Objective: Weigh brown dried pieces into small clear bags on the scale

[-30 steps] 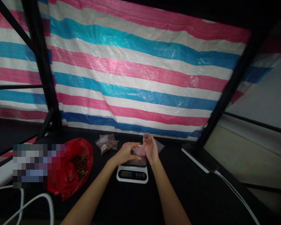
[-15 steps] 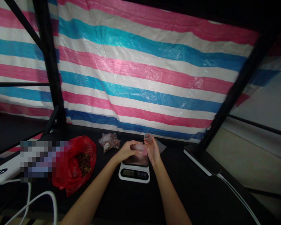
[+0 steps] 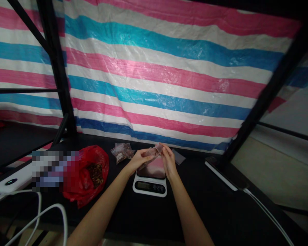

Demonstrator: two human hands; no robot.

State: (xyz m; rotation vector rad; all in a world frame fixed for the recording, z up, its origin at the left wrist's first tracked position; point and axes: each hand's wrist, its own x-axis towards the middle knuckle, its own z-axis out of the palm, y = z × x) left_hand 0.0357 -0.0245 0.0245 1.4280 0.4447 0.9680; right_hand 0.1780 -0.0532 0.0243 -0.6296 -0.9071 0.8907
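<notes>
Above the white kitchen scale [image 3: 150, 187] both my hands meet. My left hand [image 3: 137, 162] is closed on a clear plastic bag [image 3: 148, 152], held at a slant over the steel weighing plate [image 3: 152, 171]. My right hand [image 3: 169, 160] grips a small clear plastic cup [image 3: 158, 148], tipped over towards the bag's mouth. Whether the cup's rim is inside the bag or only against it I cannot tell. Left of my hands lie several small filled zip bags [image 3: 122, 152]. Behind my right hand is a flat clear bag [image 3: 178, 157].
A red plastic bag [image 3: 102, 164] with small brown pieces [image 3: 96, 174] inside stands open at the left. Farther left are a white device [image 3: 12, 181] and white cables [image 3: 63, 213]. On the right lies a phone-like slab [image 3: 222, 174] with a cable. A striped sheet [image 3: 156, 82] hangs behind.
My right hand has brought the cup left and tipped it from upright towards the bag. My left hand has lifted the bag off the plate and tilted it. The view has shifted slightly.
</notes>
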